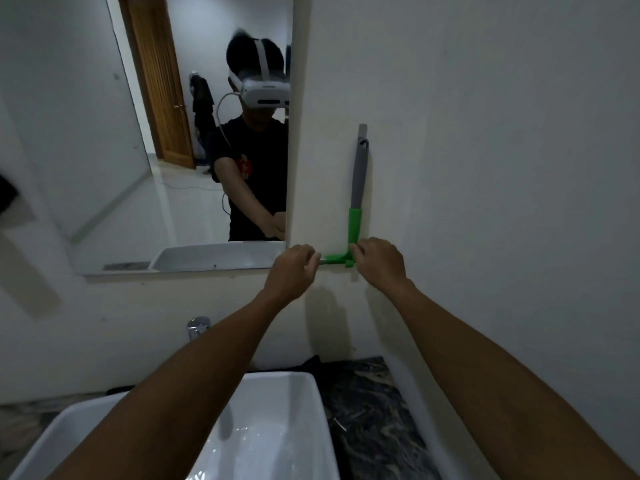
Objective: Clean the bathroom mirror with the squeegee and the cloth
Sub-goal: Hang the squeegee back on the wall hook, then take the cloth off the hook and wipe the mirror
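Head camera, looking forward and down: two bare arms reach up to a white wall [485, 133] just right of a bathroom mirror [104, 168]. A squeegee [356, 202] hangs flat against that wall, its grey handle upright from a hook and its green head at the bottom, level with the mirror's lower edge. The left hand [291, 271] is curled, its fingers [313, 259] pressed together and closed round the left end of the squeegee's blade bar. The right hand [379, 263] pinches the green corner of the head, fingertips touching it. The green bar runs between the two sets of fingers. Below the hands, beneath the forearms, sits a white sink [304, 410] with a chrome tap [198, 327] behind it. A dark cloth [311, 367] lies behind the sink, on a dark marbled counter [374, 427], well below the fingers.
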